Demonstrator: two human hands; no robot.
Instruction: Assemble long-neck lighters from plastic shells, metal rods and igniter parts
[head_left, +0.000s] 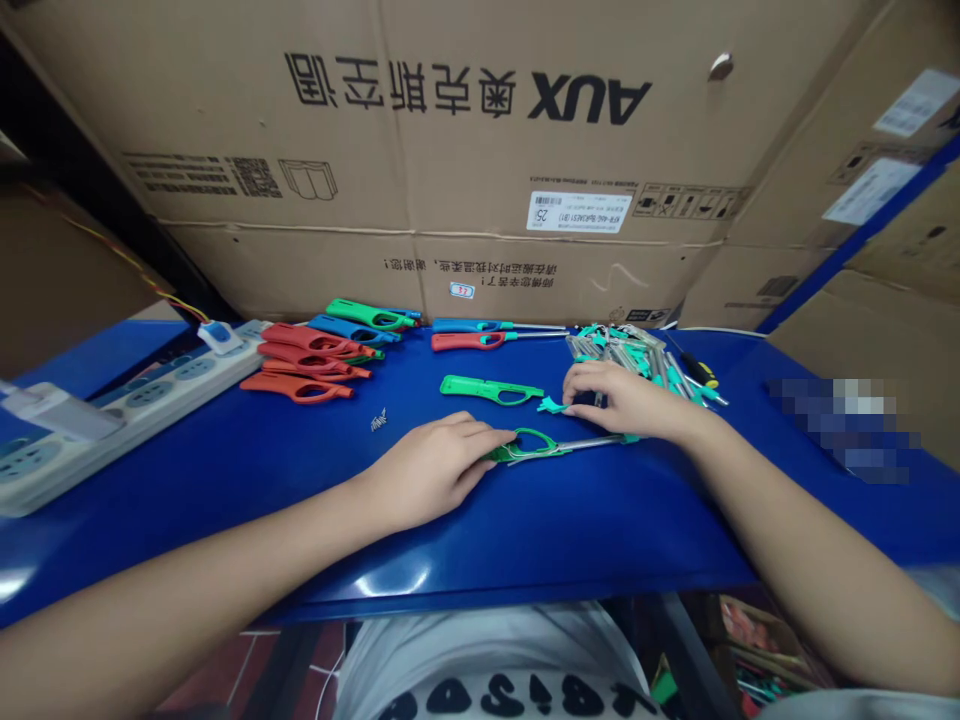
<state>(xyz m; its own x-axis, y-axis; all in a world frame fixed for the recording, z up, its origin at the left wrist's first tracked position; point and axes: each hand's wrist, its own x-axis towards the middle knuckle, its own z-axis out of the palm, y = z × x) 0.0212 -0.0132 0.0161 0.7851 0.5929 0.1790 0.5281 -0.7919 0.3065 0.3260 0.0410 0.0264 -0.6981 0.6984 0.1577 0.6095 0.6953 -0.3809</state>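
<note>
Head view: left hand point(431, 470) touches green lighter point(536, 446), right hand point(626, 402) over its rod.

Table point(525, 530) glossy blue; nearest lighter point(534, 446) green with a teal tip; loose shell point(487, 388) green. Stacked lighters point(304, 362) red; power strip point(150, 395) white with pale blue sockets; box point(450, 150) brown, printed black.

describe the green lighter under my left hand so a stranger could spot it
On the blue table before the cardboard box, look near the middle. The green lighter lies flat, its handle under the left hand. Unlike the green shell behind it, it carries a metal rod reaching toward the right hand.
</note>
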